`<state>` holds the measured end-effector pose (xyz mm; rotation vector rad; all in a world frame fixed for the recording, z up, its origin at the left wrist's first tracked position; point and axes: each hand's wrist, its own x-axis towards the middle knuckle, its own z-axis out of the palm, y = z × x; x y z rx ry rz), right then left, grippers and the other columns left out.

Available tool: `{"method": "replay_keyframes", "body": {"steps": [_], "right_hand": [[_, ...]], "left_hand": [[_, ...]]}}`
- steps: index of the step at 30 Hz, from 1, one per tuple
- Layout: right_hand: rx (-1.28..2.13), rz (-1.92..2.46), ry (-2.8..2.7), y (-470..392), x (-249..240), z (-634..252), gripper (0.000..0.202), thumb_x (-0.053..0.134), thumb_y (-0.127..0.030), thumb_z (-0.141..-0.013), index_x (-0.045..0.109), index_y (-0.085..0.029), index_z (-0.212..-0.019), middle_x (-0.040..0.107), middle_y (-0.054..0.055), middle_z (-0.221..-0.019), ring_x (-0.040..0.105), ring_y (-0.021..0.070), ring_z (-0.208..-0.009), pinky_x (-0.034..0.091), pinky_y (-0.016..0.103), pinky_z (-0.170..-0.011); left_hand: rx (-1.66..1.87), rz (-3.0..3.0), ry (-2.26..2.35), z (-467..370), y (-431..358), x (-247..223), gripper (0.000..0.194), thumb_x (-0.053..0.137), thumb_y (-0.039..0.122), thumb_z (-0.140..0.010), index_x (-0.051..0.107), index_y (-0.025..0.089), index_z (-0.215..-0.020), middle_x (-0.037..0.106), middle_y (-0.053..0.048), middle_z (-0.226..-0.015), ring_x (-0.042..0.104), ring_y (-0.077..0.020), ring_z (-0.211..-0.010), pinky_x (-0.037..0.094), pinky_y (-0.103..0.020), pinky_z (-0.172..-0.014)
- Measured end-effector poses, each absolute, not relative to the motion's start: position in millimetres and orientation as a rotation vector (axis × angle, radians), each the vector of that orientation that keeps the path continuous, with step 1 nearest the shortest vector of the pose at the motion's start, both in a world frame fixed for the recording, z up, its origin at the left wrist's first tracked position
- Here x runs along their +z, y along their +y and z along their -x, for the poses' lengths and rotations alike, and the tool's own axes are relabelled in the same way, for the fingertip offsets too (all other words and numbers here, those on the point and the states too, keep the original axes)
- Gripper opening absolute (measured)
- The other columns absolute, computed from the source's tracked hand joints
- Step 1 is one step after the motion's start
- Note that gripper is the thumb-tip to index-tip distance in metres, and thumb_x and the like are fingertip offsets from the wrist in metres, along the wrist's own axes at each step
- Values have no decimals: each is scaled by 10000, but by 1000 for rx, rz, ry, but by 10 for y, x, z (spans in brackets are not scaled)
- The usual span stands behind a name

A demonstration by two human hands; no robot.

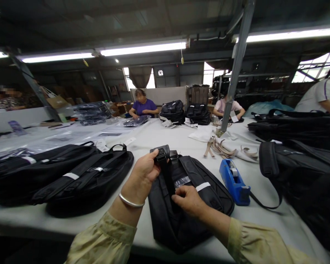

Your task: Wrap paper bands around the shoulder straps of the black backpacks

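yellow sleeves, black white-banded backpack

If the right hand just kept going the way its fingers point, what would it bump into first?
Most likely the black webbing strap of the backpack, which the right hand appears to be pinching; depth beyond that is hard to judge.

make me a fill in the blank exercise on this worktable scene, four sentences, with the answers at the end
1. The bangle is worn next to the person's ____ hand.
2. The strap held by the left hand and the right hand is coloured ____.
3. The tape dispenser is coloured ____.
4. As the camera sees it, that dispenser stands to the ____ of the backpack under the hands.

Missing words: left; black; blue; right
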<state>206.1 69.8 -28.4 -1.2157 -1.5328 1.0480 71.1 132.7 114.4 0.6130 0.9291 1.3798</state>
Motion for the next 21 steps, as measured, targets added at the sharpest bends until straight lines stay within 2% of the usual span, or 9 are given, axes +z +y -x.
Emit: {"method": "replay_keyframes", "body": {"steps": [3, 5, 8, 10, 12, 16, 21], "right_hand": [[1112, 1066, -1544, 671, -180, -2044, 173, 626, -269, -733, 567, -167, -606, 508, -40, -568, 455, 108, -570, 362, 232, -561], [1129, 959, -1572, 674, -106, -2035, 189, 615, -264, -751, 537, -176, -603, 561, -24, -640, 504, 120, -625, 406, 237, -616], [1033, 911, -1631, 695, -45, -2027, 209, 597, -226, -762, 508, -187, -577, 671, 40, -912, 604, 176, -849, 452, 299, -809], [959, 955, -1662, 701, -53, -2020, 199, 596, -196, -755, 518, -190, -572, 662, 86, -1126, 598, 220, -1045, 425, 349, -932], [927, 987, -1695, 690, -83, -2007, 193, 591, -179, -755, 530, -190, -573, 626, 109, -1245, 568, 234, -1154, 402, 362, -989], [941, 959, -1753, 639, -134, -1964, 221, 552, -160, -775, 534, -191, -557, 613, 91, -1295, 566, 213, -1188, 399, 330, -1022], [916, 997, -1770, 572, -191, -1900, 230, 532, -150, -787, 577, -189, -564, 595, 93, -1323, 516, 228, -1259, 335, 375, -1106]], "left_hand": [[1405, -579, 927, -657, 1405, 1206, 146, 479, 106, -898, 621, 72, -892, 664, -75, -657, 633, -175, -527, 571, -302, -502], [1432, -576, 914, -628, 1471, 1256, 148, 484, 112, -896, 622, 78, -938, 670, -72, -678, 640, -171, -545, 574, -293, -509], [1461, -603, 916, -612, 1567, 1308, 151, 505, 99, -880, 621, 85, -977, 675, -70, -711, 644, -168, -565, 579, -294, -523], [1473, -623, 964, -615, 1622, 1312, 149, 507, 75, -869, 619, 82, -967, 669, -67, -711, 642, -170, -565, 580, -307, -523], [1488, -631, 1013, -622, 1673, 1295, 139, 509, 53, -858, 618, 78, -940, 658, -61, -697, 636, -171, -558, 577, -313, -518], [1534, -624, 1056, -615, 1802, 1206, 96, 556, 44, -828, 630, 82, -875, 641, -44, -679, 618, -149, -544, 566, -287, -533], [1640, -586, 1128, -554, 1985, 1064, 74, 625, 38, -779, 634, 104, -811, 625, 0, -677, 580, -80, -528, 514, -182, -531]]}}
